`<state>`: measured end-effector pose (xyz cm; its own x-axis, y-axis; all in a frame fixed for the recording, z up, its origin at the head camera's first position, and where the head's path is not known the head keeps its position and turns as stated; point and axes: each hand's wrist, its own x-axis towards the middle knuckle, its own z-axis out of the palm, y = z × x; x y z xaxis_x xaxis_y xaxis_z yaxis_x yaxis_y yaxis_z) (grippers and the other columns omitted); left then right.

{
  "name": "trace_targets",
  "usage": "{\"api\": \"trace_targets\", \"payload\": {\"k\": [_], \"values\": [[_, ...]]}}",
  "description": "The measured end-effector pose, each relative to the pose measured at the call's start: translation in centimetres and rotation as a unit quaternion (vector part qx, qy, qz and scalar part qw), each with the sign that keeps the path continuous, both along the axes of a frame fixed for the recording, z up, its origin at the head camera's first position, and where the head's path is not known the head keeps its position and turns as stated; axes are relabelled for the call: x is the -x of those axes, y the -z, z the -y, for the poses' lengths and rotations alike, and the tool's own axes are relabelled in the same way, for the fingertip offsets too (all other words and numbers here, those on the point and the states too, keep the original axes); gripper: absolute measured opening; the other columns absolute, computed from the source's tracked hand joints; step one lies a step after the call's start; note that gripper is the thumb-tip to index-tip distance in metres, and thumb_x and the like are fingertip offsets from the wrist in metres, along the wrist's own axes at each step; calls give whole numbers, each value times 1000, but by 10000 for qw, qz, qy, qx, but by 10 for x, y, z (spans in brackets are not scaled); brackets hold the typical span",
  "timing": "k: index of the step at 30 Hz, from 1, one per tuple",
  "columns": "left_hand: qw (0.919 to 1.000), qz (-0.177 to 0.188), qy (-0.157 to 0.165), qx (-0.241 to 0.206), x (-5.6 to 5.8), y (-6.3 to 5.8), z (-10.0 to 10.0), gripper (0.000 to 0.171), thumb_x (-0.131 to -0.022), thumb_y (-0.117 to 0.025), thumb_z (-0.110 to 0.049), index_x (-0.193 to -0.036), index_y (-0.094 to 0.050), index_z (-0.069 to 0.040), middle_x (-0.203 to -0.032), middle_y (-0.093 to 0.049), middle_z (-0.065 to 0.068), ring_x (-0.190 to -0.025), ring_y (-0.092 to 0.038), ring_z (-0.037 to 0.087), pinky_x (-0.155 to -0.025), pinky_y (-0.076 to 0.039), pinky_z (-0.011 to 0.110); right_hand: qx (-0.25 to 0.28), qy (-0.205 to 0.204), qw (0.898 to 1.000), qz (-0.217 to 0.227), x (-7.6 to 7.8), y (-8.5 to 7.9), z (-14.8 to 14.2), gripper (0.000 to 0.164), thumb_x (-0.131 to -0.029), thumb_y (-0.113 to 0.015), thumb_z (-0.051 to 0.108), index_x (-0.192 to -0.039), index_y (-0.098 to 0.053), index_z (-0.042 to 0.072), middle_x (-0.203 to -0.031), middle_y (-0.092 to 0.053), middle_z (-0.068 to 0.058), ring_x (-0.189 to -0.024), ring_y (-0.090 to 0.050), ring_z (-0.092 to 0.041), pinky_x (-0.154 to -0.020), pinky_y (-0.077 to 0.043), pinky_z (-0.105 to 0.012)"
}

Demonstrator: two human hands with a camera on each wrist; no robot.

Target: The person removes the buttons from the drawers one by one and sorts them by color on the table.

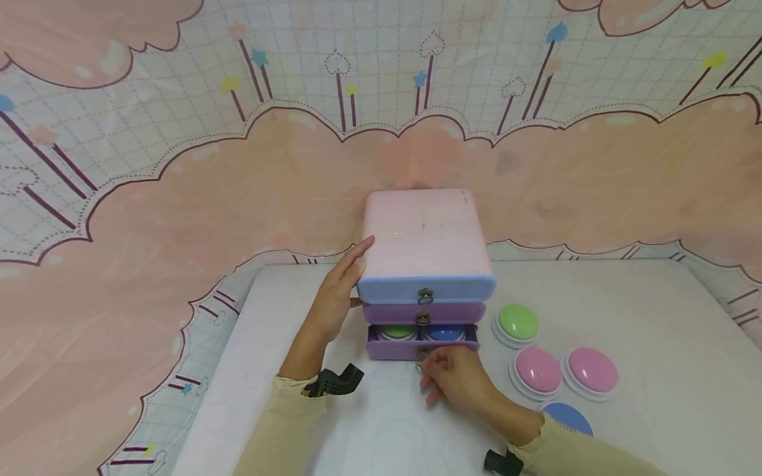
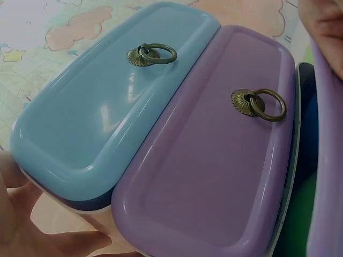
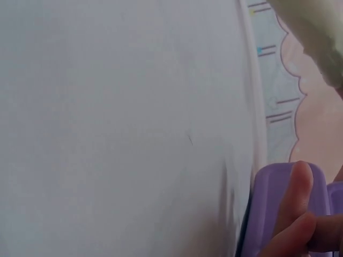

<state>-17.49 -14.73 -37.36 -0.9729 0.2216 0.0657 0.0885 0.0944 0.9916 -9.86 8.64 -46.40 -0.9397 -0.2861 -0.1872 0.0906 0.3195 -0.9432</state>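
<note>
The right hand [image 1: 457,373] pinches in its grip the ring pull [image 1: 419,359] of the bottom purple drawer [image 1: 389,351], partly open at 6 o'clock of the pink cabinet [image 1: 424,231] with a green-domed disc [image 1: 397,332] and a blue-domed disc [image 1: 445,333] inside. The left hand [image 1: 332,297] rests, fingers extended, against the cabinet's 9 o'clock side. Towards 4 o'clock, four more domed discs [image 1: 538,370] sit on the white worktop [image 1: 673,324].

My white table [image 1: 655,311] carries the drawer chest [image 1: 425,235]. To my right sit a green-domed disc [image 1: 518,322], two pink-domed discs [image 1: 538,369] and, partly hidden, probably a blue one [image 1: 567,416].
</note>
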Motion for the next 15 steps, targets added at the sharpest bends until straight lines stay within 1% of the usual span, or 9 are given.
{"api": "trace_targets", "payload": {"k": [5, 10, 15], "values": [[10000, -21, -20, 33, 1, 0, 0, 46, -109, -40, -42, -155, -42, -38, -168, -26, -5, -144, -41, 36, -101, -45, 71, 152, -81, 9998, 92, -10, 0, -1, 17, -100, -59, 6, -99, -68, -9, -74, -73, -9, -54, -71, -23, -48, -51, -27], [10000, -37, -42, 4, 1, 0, -1, 46, -109, -41, -41, -155, -43, -36, -168, -26, -5, -145, -39, 35, -101, -45, 71, 175, -175, 9995, 211, -19, 1, -2, 17, -100, -60, 7, -99, -68, -7, -74, -73, -8, -54, -71, -23, -48, -51, -26], [10000, -49, -45, -10, 1, 1, -1, 46, -110, -40, -40, -155, -43, -35, -168, -26, -4, -146, -39, 36, -102, -44, 71, 323, -232, 9989, 256, -30, 4, -1, 16, -100, -60, 7, -97, -67, -8, -73, -72, -8, -53, -71, -23, -46, -50, -26]]}}
